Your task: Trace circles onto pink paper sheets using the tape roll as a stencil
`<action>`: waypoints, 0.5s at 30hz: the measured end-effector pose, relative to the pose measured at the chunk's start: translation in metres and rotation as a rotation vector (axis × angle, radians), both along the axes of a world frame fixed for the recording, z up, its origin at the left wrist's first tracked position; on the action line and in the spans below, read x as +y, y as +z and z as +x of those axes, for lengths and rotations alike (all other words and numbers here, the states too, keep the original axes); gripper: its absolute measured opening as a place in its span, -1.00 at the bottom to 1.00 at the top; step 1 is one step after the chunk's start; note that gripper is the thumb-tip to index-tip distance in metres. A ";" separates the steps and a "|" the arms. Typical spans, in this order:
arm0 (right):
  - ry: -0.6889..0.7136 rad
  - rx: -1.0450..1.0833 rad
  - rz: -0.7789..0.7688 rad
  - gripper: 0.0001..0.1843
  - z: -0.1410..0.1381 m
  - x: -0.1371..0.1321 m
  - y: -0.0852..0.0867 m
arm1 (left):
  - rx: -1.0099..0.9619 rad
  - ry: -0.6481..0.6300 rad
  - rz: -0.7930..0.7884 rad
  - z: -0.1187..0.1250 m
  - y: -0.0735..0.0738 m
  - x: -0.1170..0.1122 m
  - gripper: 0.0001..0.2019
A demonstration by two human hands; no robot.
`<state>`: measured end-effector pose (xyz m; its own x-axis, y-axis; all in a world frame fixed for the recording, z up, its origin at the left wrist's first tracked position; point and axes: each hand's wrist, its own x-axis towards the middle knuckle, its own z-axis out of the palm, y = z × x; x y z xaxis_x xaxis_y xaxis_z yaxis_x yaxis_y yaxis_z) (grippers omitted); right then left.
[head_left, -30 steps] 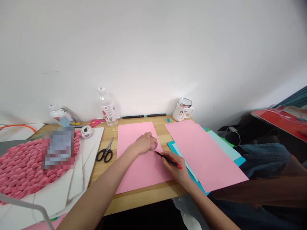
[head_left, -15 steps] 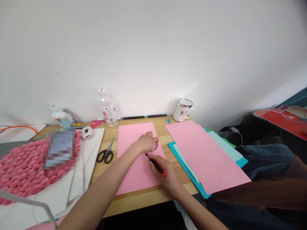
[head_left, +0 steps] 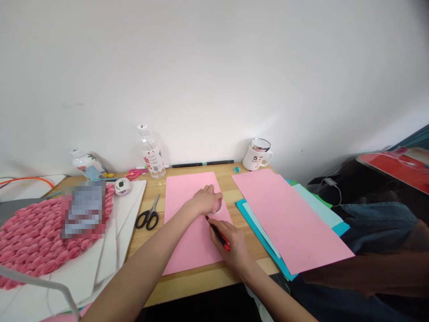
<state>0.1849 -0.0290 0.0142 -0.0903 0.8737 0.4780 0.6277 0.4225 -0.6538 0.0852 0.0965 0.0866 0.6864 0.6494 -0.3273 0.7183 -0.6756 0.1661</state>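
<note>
On the wooden table lies a pink sheet of paper point(head_left: 187, 250), its long side running away from me. My left hand point(head_left: 205, 200) bends over a small round thing with a pale rim point(head_left: 219, 207) and holds it down on the sheet; the hand covers most of it, so its kind is unclear. Between the fingers of my right hand point(head_left: 233, 241) is a black pen with a red end point(head_left: 221, 238). The pen's tip points at the paper just below the round thing. Black-handled scissors point(head_left: 147, 218) rest left of the sheet.
More coloured paper point(head_left: 295, 223) overhangs the table edge at right. Along the wall stand a plastic bottle point(head_left: 152, 156), black markers point(head_left: 201, 164) and a white mug point(head_left: 254, 157). A pink braided mat point(head_left: 36, 237) lies left on white boards point(head_left: 130, 197). Someone's denim-clad leg point(head_left: 375, 221) is at right.
My right hand has shifted slightly and the pen stands at a somewhat different tilt, its tip a little further right. My left hand stays on the round thing.
</note>
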 end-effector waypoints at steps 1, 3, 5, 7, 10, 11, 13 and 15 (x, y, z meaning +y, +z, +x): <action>-0.001 0.015 -0.012 -0.70 0.003 -0.002 0.000 | 0.003 -0.004 0.002 0.000 0.000 0.000 -0.66; -0.010 0.044 -0.044 -0.71 0.009 -0.006 0.000 | 0.007 -0.006 0.004 0.001 0.000 0.000 -0.68; -0.025 0.079 -0.086 -0.72 0.016 -0.009 -0.001 | 0.007 -0.002 0.004 0.001 0.001 -0.001 -0.69; -0.057 0.154 -0.131 -0.76 0.023 -0.009 -0.002 | 0.006 -0.001 0.002 0.000 0.001 -0.001 -0.67; -0.182 0.340 -0.189 -0.79 0.038 -0.001 0.002 | -0.009 -0.006 -0.007 -0.002 -0.001 -0.003 -0.65; -0.234 0.407 -0.207 -0.76 0.044 0.004 0.006 | -0.017 -0.005 -0.010 -0.002 -0.001 -0.004 -0.65; -0.319 0.530 -0.239 -0.69 0.056 0.021 0.016 | -0.024 0.005 -0.004 -0.001 -0.002 -0.009 -0.68; -0.366 0.641 -0.267 -0.61 0.065 0.043 0.028 | -0.011 0.012 0.022 0.003 -0.003 -0.014 -0.68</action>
